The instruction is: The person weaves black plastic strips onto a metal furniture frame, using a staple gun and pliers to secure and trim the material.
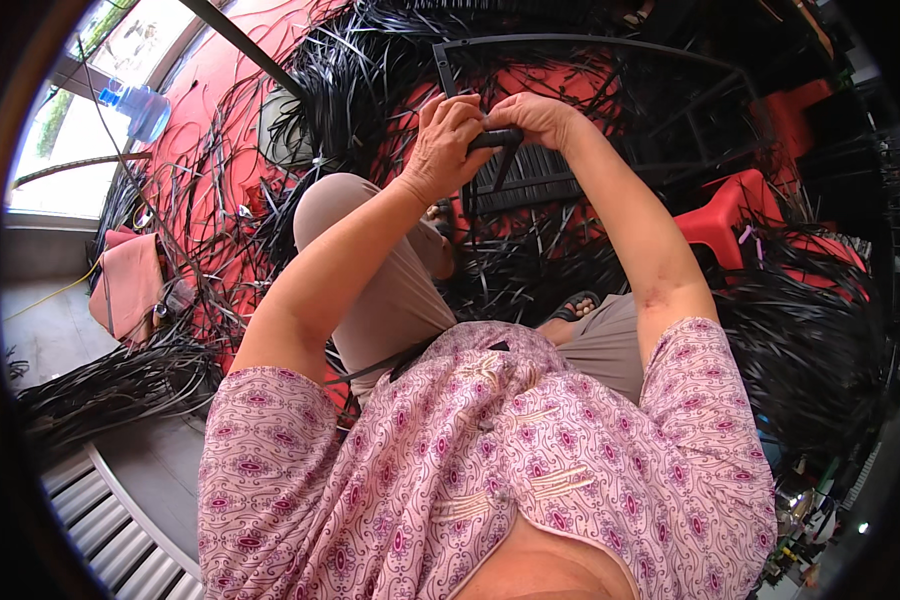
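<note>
Far left, daylight is coming through a window, with a translucent blue jug lying near it. Below, grey floor tiles are showing, a pink cloth lying folded at their edge and a slatted metal piece resting in the lower corner. Moving right, a red floor covering is running under loose black strips, tangled and crowding the ground around the person's feet. At upper centre the left hand is gripping a black bar, fingers curling over and hiding part of it; the bar is sitting between the two hands; whether it joins anything, cannot tell. The right hand is pinching its fingertips together at the bar; what lies between them, too small to tell. Behind, a black metal frame is spanning rightward. Further right, a red stool is standing among more strips.
</note>
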Tool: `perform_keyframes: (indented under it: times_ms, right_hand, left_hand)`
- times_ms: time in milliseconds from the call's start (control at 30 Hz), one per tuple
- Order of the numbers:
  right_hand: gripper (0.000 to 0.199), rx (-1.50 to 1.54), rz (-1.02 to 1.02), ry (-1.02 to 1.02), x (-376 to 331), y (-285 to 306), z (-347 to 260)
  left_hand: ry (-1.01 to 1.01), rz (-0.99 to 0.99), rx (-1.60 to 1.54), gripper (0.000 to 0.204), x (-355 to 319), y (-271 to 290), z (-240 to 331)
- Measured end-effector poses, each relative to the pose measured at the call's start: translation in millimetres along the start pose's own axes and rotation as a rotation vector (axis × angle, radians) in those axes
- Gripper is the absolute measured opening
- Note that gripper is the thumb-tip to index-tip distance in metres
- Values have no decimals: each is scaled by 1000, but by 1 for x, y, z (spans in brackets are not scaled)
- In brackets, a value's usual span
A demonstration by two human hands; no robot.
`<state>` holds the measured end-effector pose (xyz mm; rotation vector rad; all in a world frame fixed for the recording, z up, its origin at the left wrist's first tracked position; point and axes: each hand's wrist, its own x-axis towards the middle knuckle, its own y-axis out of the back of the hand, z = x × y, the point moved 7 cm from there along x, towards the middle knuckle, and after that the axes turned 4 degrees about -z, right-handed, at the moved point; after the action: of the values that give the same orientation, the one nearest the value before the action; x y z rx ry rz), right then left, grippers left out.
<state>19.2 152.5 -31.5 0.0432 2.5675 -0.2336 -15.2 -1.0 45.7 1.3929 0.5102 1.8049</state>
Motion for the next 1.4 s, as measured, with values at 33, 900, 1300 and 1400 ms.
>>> perform_keyframes:
  times_ms: [33, 900, 1300, 1400]
  right_hand:
    - [11, 7, 50, 56, 0, 8, 0]
    - [13, 294, 406, 345, -30, -6, -9]
    - [10, 436, 394, 272, -11, -6, 6]
    - [22, 342, 419, 213, -15, -12, 5]
  left_hand:
    - [-1, 18, -10, 30, 0, 0, 2]
    - [220, 203, -102, 37, -21, 4, 3]
    - [190, 187, 4, 36, -21, -7, 7]
    - [188, 188, 1, 39, -21, -8, 6]
